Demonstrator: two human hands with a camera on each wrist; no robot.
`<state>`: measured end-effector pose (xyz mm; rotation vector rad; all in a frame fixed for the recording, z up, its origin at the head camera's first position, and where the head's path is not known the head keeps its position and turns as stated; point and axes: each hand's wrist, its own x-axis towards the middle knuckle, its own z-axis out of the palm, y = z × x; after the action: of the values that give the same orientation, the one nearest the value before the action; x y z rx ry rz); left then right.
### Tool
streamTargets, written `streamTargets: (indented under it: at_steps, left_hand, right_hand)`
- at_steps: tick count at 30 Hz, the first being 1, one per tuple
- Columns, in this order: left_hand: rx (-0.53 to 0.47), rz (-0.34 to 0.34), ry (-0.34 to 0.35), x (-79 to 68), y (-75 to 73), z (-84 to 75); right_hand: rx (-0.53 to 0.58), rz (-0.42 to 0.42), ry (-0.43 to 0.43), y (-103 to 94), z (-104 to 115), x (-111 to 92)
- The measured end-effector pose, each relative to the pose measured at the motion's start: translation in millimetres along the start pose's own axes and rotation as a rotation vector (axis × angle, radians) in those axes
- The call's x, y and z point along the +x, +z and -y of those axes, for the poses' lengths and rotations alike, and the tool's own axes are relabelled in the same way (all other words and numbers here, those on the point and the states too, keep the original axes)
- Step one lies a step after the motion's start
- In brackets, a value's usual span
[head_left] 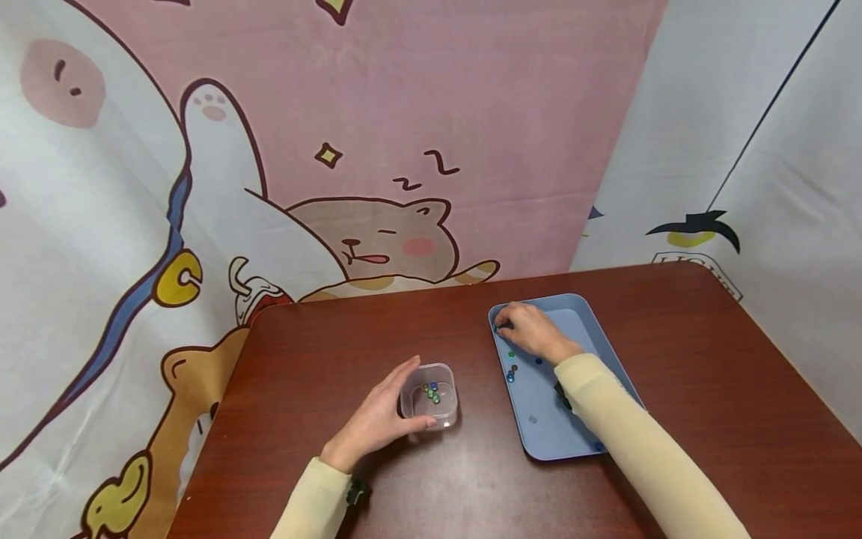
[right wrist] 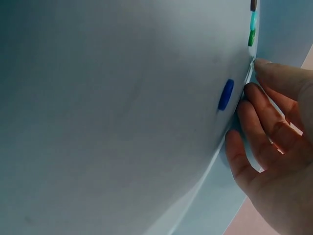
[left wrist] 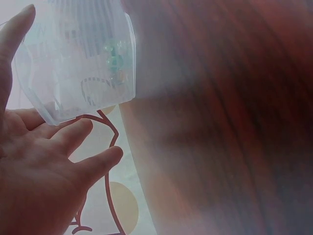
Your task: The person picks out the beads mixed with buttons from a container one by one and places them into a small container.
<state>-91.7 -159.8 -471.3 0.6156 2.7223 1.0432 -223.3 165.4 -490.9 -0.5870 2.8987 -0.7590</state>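
Note:
In the head view, my left hand (head_left: 377, 417) holds a small clear plastic container (head_left: 447, 414), thumb at its near side and fingers at its far left. Several green and blue glass gems (head_left: 432, 392) lie inside it. My right hand (head_left: 533, 329) is in the far left corner of a blue tray (head_left: 572, 318), fingers bent and thumb and fingertips close together. A dark blue gem (head_left: 498, 328) shows right at those fingertips; I cannot tell whether it is pinched. In the right wrist view, the fingertips are along the tray wall, near a flat blue gem (right wrist: 226, 95).
More gems (head_left: 510, 375) lie along the tray's left side, with a clear one (head_left: 533, 419) near its front and a blue one (head_left: 598, 446) by the right forearm. Container and tray stand on a brown wooden table (head_left: 471, 486). A printed cartoon cloth (head_left: 525, 112) hangs behind.

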Motion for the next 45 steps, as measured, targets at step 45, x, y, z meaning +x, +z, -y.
streamTargets:
  at_steps: [45]
  left_hand:
    - [-0.008,-0.003,0.010,0.1,-0.1,1.1]
  right_hand:
    - [0.163,-0.227,-0.200,-65.7,71,-54]
